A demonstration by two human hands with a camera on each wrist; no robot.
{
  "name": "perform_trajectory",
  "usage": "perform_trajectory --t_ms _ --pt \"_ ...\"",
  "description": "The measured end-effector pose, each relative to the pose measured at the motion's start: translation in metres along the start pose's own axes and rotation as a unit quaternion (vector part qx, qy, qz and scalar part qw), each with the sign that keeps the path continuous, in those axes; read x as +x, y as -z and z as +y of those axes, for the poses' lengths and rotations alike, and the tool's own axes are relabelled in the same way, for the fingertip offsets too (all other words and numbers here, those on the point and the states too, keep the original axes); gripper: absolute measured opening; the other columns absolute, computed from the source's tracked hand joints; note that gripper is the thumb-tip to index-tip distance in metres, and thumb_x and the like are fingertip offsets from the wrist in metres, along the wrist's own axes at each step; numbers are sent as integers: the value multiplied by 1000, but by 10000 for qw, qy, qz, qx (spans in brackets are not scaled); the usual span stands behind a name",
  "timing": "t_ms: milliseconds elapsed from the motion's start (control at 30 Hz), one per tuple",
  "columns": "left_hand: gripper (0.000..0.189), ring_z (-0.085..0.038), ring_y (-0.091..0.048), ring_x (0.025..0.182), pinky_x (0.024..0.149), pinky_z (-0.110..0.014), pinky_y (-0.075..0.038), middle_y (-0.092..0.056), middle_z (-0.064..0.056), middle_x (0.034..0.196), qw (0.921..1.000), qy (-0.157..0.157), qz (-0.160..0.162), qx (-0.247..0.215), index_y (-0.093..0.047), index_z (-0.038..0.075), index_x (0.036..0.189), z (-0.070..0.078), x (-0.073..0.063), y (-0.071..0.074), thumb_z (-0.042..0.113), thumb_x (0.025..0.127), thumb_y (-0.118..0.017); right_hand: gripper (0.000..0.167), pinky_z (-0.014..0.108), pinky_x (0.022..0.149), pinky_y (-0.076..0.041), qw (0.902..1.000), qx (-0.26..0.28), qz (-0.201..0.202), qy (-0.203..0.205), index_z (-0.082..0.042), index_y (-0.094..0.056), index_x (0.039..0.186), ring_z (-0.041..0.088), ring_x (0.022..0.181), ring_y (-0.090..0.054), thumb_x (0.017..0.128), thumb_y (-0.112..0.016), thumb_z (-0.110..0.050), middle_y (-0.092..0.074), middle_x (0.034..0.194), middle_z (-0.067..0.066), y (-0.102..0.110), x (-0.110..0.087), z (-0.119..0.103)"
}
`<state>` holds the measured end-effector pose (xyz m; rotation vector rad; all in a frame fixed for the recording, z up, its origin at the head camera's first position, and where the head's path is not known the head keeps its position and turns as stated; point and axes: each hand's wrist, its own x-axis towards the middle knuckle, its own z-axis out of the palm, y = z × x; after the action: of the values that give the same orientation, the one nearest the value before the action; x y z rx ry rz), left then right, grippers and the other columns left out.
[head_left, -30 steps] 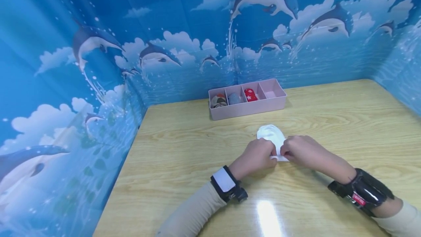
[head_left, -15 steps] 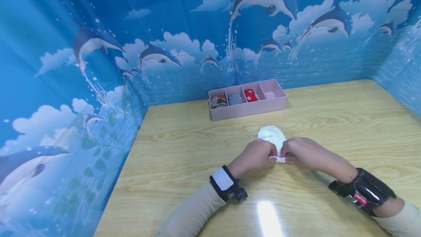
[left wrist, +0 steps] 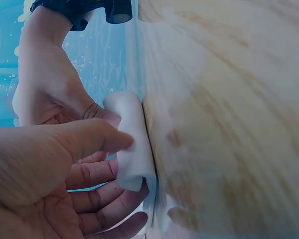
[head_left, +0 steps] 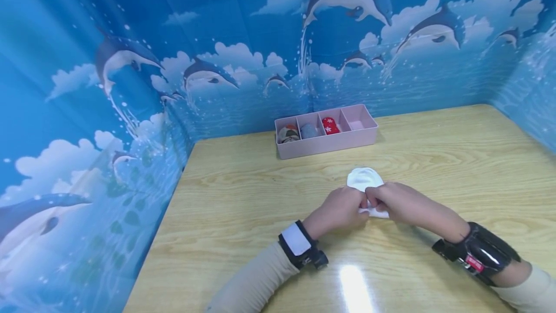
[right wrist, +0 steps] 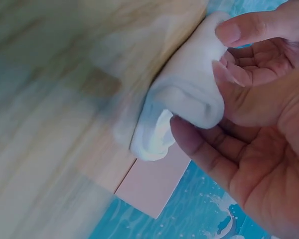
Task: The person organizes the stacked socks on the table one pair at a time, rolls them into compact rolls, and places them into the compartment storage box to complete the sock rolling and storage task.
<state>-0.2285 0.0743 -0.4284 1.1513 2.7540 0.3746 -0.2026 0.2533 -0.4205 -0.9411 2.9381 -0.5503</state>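
Note:
A white sock (head_left: 364,177) lies on the table, its near end rolled up and its rounded far end flat. My left hand (head_left: 342,206) pinches the roll on the left, thumb on the near side and fingers curled behind, as the left wrist view shows on the rolled sock (left wrist: 133,154). From the other side my right hand (head_left: 398,200) also pinches the roll. In the right wrist view, the rolled layers of the sock (right wrist: 187,92) show at its end, between thumb and fingers. Both hands nearly touch each other in the head view.
Behind the hands stands a pink divided box (head_left: 327,146). Its compartments hold a multicoloured roll (head_left: 288,134), a grey roll (head_left: 309,131) and a red roll with white flowers (head_left: 330,125); the rightmost has nothing in it. A blue dolphin curtain (head_left: 243,23) borders the wooden table (head_left: 234,182).
The flat part of the sock has become shorter and its far end has shifted slightly right and nearer. My hands have drawn closer together, still holding the roll. The box has stayed put.

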Motion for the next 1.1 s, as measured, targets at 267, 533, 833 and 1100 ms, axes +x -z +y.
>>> perform_trajectory --t_ms 267,533,833,1100 --pt "11 -4 -55 67 60 -15 -38 -62 10 74 9999 -73 -49 96 -70 16 86 -1 2 -2 22 94 -68 36 17 54 -29 9990 -86 -3 428 -22 -55 59 -4 58 -31 76 -67 8 -39 60 -16 6 -1 -3" --pt "9 -3 -58 70 63 -14 -40 -66 11 78 9999 56 -112 112 -73 18 91 -1 4 -4 24 96 -67 28 20 55 -33 9986 -505 -17 122 -22 -63 65 2 59 -37 69 -84 -3 -51 65 -14 6 -3 -8" --pt "4 -3 -58 74 62 -16 -38 -65 13 81 9998 178 -37 -24 -69 22 97 0 4 -2 25 95 -71 28 20 53 -32 9989 -435 28 167 -18 -63 65 2 58 -37 67 -78 6 -52 64 -12 1 -1 -6" --pt "5 -2 -57 74 63 -16 -37 -67 14 81 9988 423 -123 -230 -74 23 98 1 3 1 24 93 -73 22 21 54 -40 9990 -247 -37 381 -17 -72 71 -1 61 -43 69 -78 5 -61 71 -11 2 -1 -1"
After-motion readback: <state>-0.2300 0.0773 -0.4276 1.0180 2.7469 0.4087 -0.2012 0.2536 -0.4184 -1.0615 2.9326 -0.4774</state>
